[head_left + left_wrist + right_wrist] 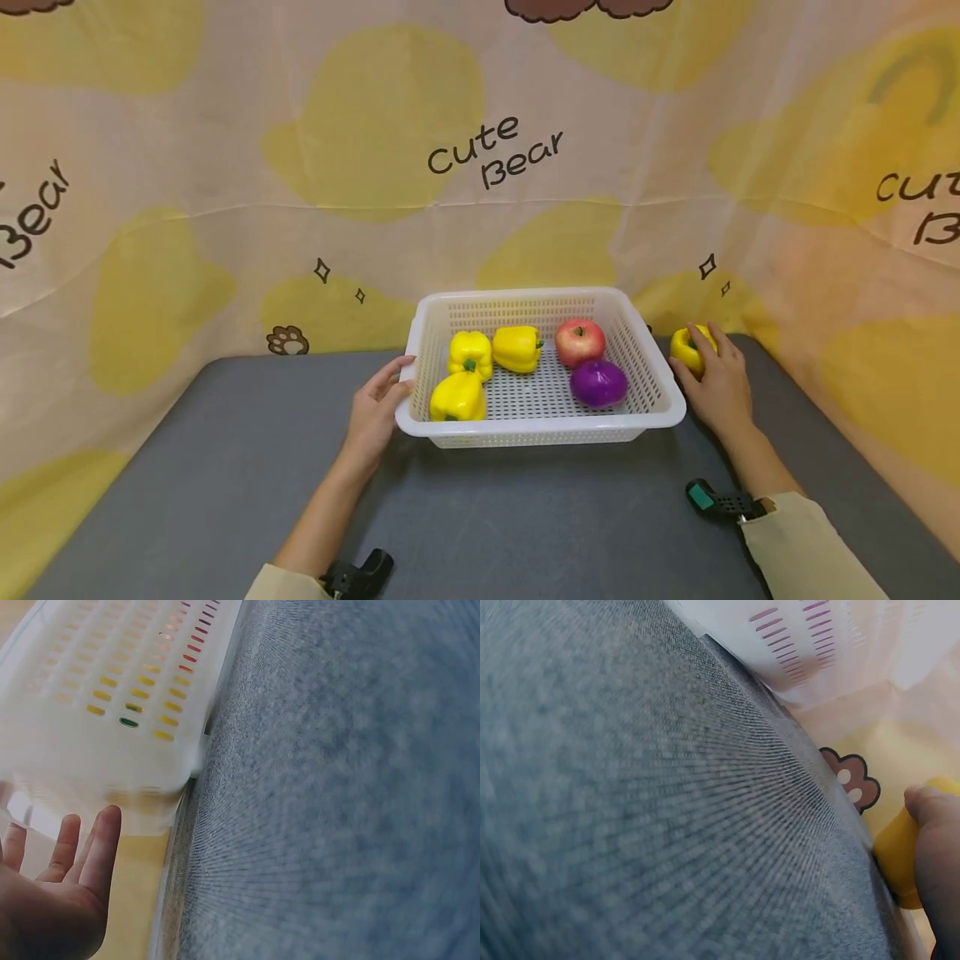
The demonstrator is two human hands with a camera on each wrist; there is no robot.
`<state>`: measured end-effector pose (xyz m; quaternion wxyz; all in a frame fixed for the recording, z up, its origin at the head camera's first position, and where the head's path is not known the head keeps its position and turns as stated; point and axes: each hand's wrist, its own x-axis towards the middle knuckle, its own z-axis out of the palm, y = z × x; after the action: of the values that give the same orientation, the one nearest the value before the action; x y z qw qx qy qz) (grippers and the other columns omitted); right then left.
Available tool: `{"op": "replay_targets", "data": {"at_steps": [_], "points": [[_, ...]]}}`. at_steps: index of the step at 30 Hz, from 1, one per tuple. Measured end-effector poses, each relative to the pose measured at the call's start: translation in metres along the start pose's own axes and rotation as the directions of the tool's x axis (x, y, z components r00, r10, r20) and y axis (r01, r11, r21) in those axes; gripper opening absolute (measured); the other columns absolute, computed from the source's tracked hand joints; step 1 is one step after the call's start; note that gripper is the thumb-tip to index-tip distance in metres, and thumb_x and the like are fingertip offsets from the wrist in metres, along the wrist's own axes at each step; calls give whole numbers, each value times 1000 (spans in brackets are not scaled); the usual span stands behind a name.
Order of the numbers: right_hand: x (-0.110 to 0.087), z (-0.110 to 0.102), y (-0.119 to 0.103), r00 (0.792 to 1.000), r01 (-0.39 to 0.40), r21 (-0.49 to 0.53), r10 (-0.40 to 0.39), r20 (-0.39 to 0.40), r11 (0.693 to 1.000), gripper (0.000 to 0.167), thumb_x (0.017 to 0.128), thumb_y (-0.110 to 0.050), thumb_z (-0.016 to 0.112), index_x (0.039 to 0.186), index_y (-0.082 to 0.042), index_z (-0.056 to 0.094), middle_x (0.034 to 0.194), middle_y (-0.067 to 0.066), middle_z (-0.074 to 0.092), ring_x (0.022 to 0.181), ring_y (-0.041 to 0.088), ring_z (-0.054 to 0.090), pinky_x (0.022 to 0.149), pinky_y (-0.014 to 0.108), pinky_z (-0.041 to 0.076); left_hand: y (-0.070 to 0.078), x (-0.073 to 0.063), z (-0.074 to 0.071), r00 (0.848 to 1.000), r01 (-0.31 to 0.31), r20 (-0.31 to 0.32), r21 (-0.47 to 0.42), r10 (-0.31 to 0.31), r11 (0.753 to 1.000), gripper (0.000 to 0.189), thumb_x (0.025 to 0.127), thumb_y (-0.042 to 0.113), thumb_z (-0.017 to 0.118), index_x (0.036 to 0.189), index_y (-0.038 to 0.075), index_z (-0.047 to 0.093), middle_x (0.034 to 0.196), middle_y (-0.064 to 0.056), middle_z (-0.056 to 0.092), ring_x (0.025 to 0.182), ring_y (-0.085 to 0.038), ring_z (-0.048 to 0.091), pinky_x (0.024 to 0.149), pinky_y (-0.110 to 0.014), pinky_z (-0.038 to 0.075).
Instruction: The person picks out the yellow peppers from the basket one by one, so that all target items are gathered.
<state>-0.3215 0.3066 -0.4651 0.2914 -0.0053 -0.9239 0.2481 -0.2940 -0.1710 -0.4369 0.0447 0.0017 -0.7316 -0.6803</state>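
My right hand (722, 387) grips a yellow bell pepper (684, 353) just right of a white plastic basket (540, 427). In the right wrist view, the thumb (939, 847) lies against that pepper (896, 851). At the basket's left end, my left hand (372, 414) touches the rim; the left wrist view shows its fingers (100, 851) mostly straight beside the end wall. Inside the basket are three yellow bell peppers (459, 397), a red apple (580, 342) and a glossy purple round vegetable (598, 383). The far side of the held pepper is hidden.
The basket stands on a grey cloth-covered table (525, 517), towards its far edge. Right behind the table hangs a patterned curtain (360, 250). Dark devices (360, 575) are strapped to both wrists.
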Motion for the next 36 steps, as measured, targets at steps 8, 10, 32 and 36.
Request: {"op": "replay_targets", "data": {"at_steps": [8, 10, 32, 36], "points": [[4, 7, 4, 1000, 17, -38, -17, 19, 999, 56, 99, -30, 62, 150, -12, 45, 158, 28, 32, 133, 60, 34, 96, 80, 36, 0, 0, -1, 1000, 3, -25, -29, -4, 1000, 39, 100, 12, 55, 139, 15, 60, 132, -23, 64, 87, -9, 67, 70, -25, 60], [6, 9, 4, 1000, 14, -44, -13, 20, 999, 56, 99, -31, 62, 149, -12, 45, 158, 28, 32, 133, 60, 34, 95, 80, 37, 2, 0, -3, 999, 9, -34, -23, -9, 1000, 39, 100, 12, 56, 139, 14, 61, 129, -22, 65, 85, -8, 68, 68, -26, 60], [29, 9, 7, 995, -62, -59, 66, 68, 996, 66, 101, -36, 54, 159, -14, 30, 164, 25, 21, 143, 58, 25, 106, 78, 30, 23, -4, -2, 992, 127, 11, 46, -128, 991, 43, 97, 20, 64, 140, 22, 61, 125, -21, 69, 79, -16, 72, 63, -35, 62], [26, 12, 6, 999, -54, -12, 54, 1, 998, 64, 98, -31, 58, 155, -10, 38, 160, 27, 29, 142, 57, 27, 111, 75, 26, 26, -7, -5, 986, 166, 23, 49, -167, 985, 44, 97, 21, 65, 140, 25, 60, 124, -20, 69, 78, -17, 72, 62, -36, 61]]}}
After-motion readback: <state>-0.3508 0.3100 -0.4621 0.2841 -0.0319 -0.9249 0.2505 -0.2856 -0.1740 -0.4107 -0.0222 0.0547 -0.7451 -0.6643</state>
